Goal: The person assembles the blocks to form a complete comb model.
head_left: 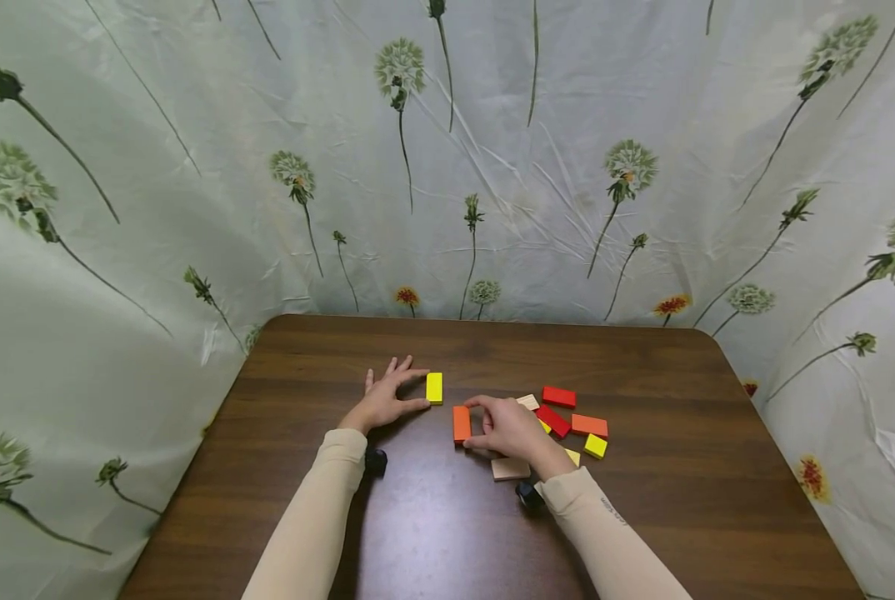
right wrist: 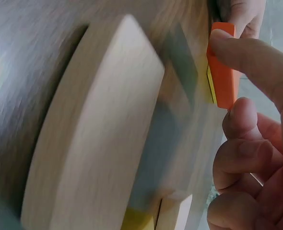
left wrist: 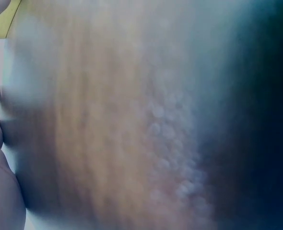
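Fingers: right hand [head_left: 511, 429] thumb and index clamped on ends of orange rectangular block [head_left: 462, 425], frame centre; left hand [head_left: 382, 402] thumb and index pinch yellow rectangular block [head_left: 435, 389], just up-left of it, other fingers spread. Count, at least ten: 2 orange, 3 yellow, 2 red blocks [head_left: 559, 397], 3 pale wooden blocks [head_left: 511, 469]; some part-hidden by right hand. Forearms angle in from bottom edge. Dark wood-grain tabletop [head_left: 687, 500] runs well past blocks to right; far edge mid-frame, against floral sheet [head_left: 492, 275].

Dark wood-grain table [head_left: 702, 483]; wrinkled flower-print cloth [head_left: 477, 167] behind.
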`<state>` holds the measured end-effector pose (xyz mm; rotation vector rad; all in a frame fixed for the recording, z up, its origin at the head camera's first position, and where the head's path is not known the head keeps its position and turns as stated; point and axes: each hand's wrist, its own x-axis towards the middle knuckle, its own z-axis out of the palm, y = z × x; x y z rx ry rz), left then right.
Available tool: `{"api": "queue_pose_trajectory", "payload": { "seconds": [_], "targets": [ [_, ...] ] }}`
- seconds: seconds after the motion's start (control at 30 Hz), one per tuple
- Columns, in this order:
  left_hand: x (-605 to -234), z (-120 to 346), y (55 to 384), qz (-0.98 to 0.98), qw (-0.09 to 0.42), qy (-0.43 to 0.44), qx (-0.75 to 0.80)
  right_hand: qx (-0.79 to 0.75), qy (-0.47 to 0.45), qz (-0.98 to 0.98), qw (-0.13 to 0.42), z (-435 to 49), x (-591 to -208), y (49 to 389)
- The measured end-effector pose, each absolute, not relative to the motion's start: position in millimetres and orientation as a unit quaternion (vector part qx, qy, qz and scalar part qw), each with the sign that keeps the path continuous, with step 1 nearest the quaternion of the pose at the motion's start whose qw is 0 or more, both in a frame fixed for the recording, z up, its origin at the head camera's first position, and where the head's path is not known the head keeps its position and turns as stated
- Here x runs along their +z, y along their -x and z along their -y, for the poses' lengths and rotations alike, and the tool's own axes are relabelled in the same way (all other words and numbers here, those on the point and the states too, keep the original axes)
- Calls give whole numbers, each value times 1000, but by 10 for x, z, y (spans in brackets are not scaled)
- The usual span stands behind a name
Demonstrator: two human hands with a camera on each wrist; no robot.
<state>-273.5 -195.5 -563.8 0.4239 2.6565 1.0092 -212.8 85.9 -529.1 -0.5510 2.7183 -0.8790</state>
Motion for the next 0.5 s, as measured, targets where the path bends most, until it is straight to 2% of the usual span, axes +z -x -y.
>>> {"api": "queue_pose_trajectory", "payload": {
  "seconds": [0.5],
  "targets": [
    [-5622, 1961, 2737, -914, 131, -149, 355, -307, 185, -926, 120, -590, -5335, 2138]
  ]
}}
